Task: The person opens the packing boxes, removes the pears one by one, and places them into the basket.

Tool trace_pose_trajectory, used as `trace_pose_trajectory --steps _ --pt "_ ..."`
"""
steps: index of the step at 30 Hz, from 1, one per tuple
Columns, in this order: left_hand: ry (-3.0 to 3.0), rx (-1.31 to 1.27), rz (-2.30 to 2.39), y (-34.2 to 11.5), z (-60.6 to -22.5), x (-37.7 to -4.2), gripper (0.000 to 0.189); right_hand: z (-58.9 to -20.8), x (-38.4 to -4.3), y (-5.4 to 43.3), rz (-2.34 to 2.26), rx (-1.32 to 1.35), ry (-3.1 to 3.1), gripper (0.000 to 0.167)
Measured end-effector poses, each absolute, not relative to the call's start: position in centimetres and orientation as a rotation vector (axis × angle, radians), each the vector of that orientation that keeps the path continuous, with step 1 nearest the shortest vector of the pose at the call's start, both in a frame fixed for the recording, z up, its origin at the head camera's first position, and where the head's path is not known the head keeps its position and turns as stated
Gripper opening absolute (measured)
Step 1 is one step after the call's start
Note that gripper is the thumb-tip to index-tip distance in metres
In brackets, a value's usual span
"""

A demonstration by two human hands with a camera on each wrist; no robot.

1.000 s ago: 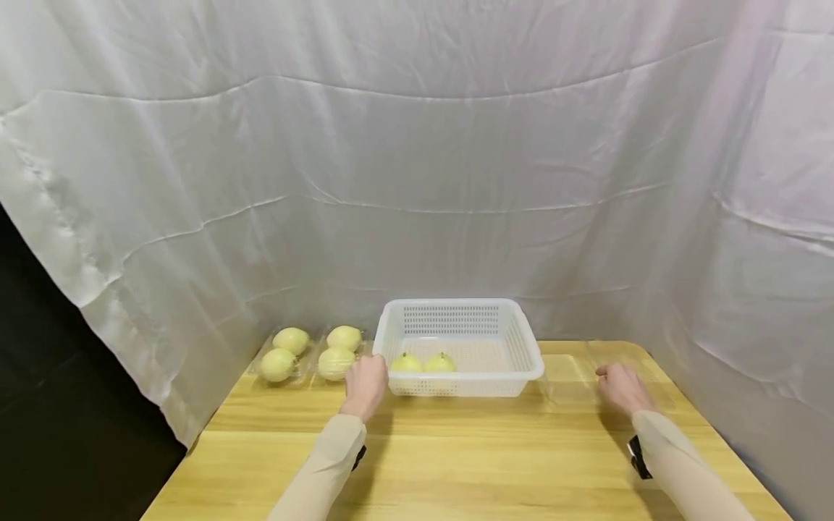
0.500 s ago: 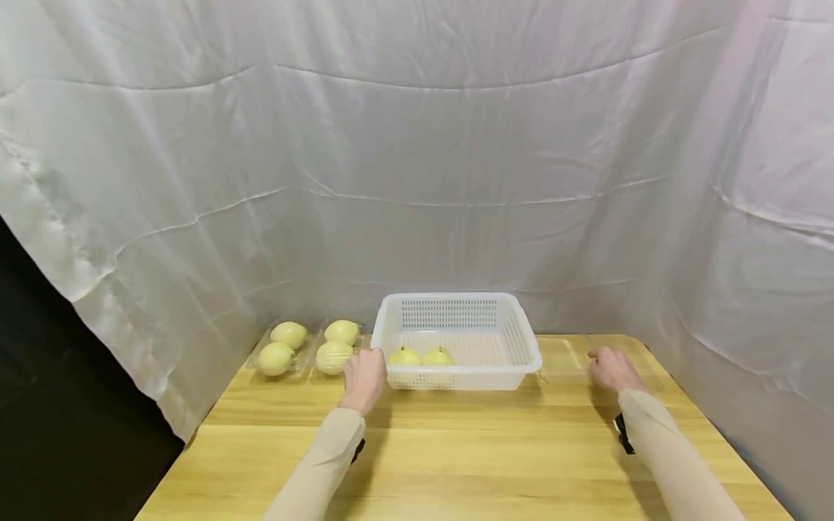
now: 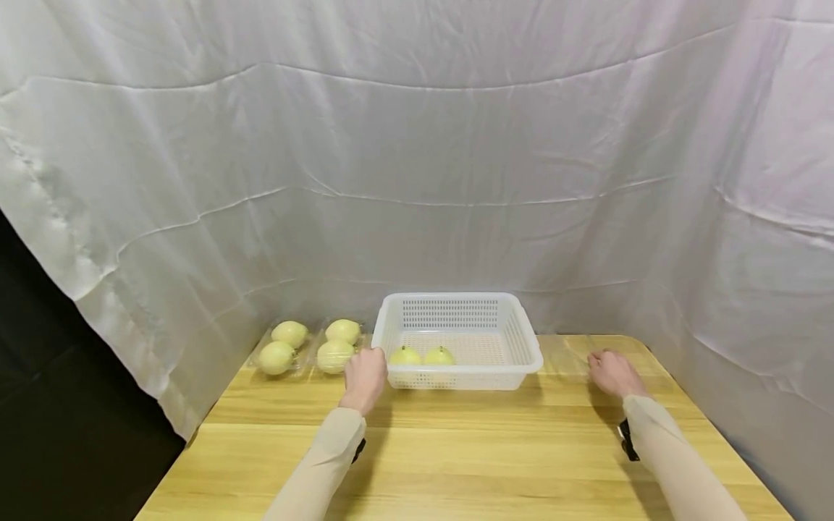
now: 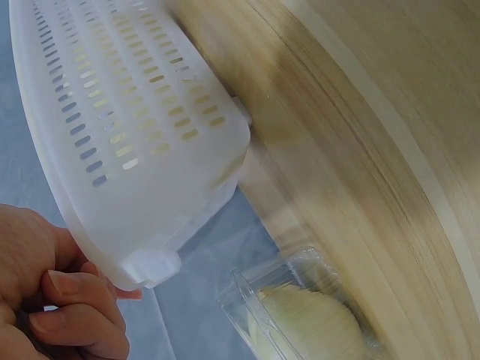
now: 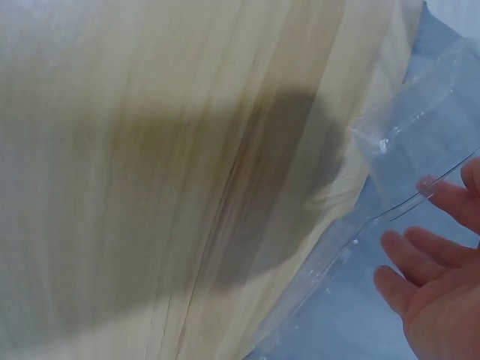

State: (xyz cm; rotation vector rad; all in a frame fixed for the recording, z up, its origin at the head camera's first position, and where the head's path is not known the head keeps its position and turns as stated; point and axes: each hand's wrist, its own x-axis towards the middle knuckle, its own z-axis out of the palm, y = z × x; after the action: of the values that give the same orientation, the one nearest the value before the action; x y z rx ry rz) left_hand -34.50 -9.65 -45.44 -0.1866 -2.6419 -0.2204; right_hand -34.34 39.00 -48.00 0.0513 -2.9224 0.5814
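Note:
My left hand (image 3: 364, 380) holds the near left corner of a white plastic basket (image 3: 482, 370); in the left wrist view its fingers (image 4: 82, 296) curl at the rim. Two pale yellow-green pears (image 3: 439, 355) lie at the near left inside the basket. My right hand (image 3: 615, 372) is at the clear plastic box (image 3: 564, 359) to the right. In the right wrist view a fingertip and what looks like the thumb pinch the edge of this clear box (image 5: 420, 127), while the other fingers hang loosely bent. Its see-through outline is hard to make out.
Left of the basket stand two clear boxes with two pears each, the outer pears (image 3: 276, 357) and the inner pears (image 3: 335, 356). The wooden table (image 3: 443, 463) reaches toward me. A grey-white curtain (image 3: 456, 181) closes off the back and sides.
The view has tilted slightly down from the first frame. The right hand has shifted a little, and an edge of the clear box shows at a slightly different angle. The left hand stays at the basket.

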Motion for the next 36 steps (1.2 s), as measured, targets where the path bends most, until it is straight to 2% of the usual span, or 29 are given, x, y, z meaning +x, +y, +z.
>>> trace_pose_trajectory --steps 5,11,16,24,30,36 --pt "-2.642 -0.196 -0.241 -9.7 -45.5 -34.5 0.011 -47.3 -33.6 38.2 0.650 0.026 -2.907 0.054" --pt "-2.629 -0.210 -0.303 -10.1 -45.6 -34.3 0.015 -46.4 -33.2 35.9 0.659 0.113 -2.776 0.042" --pt "-2.630 -0.217 -0.618 -11.2 -45.8 -34.5 0.027 -45.8 -32.8 33.3 0.696 0.196 -2.612 0.034" --pt "-2.577 -0.268 -0.950 -13.7 -46.5 -35.2 0.025 -45.6 -32.2 29.5 0.604 0.460 -2.461 0.019" --pt "-2.588 -0.240 -0.909 -15.0 -47.5 -35.7 0.026 -46.3 -31.8 27.9 0.547 0.599 -2.441 0.019" --pt "-2.549 -0.152 -0.675 -17.0 -48.2 -36.3 0.033 -46.6 -31.6 27.6 0.498 0.642 -2.427 0.021"
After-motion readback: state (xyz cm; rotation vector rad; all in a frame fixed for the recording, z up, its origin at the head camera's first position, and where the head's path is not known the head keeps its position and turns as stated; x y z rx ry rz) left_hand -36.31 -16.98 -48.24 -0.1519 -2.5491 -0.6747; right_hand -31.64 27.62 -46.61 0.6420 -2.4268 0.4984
